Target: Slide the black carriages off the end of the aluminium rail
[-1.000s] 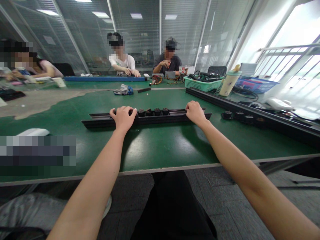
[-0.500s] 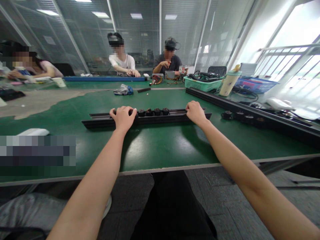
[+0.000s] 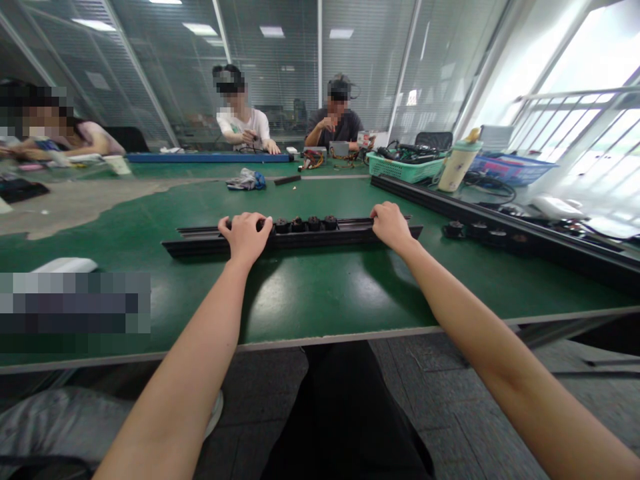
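With the left hand [image 3: 246, 235] clasping the black rail [image 3: 325, 239] on the tabletop [image 3: 320, 293] and the right hand [image 3: 390, 223] gripping near its right end (fingertips partly hidden), uneven pressure could tilt it and jolt the round black parts [image 3: 313, 223] loose.

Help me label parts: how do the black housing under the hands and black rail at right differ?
The black housing lies crosswise; the black rail slants away. The left hand and right hand touch the housing, not the rail. The housing looks shorter than the rail. Both are narrow and black.
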A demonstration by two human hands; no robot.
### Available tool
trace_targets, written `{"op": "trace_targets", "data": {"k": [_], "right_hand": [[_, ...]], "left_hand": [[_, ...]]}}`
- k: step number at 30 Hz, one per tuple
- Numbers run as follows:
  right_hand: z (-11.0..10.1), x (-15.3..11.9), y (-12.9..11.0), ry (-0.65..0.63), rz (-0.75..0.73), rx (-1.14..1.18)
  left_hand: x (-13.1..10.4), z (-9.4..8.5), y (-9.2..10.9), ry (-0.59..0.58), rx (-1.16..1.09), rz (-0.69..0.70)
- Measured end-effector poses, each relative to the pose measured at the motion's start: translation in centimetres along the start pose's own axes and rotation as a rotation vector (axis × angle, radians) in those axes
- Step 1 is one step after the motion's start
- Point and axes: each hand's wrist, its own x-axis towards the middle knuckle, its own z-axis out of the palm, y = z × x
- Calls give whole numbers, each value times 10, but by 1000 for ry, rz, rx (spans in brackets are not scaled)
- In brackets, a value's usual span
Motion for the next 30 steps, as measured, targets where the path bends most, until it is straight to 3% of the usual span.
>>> {"op": "trace_targets", "data": {"k": [30], "right_hand": [[-6,-3,0,-27,67,-51]], "left_hand": [[-1,-2,1,-3,-19,1]]}}
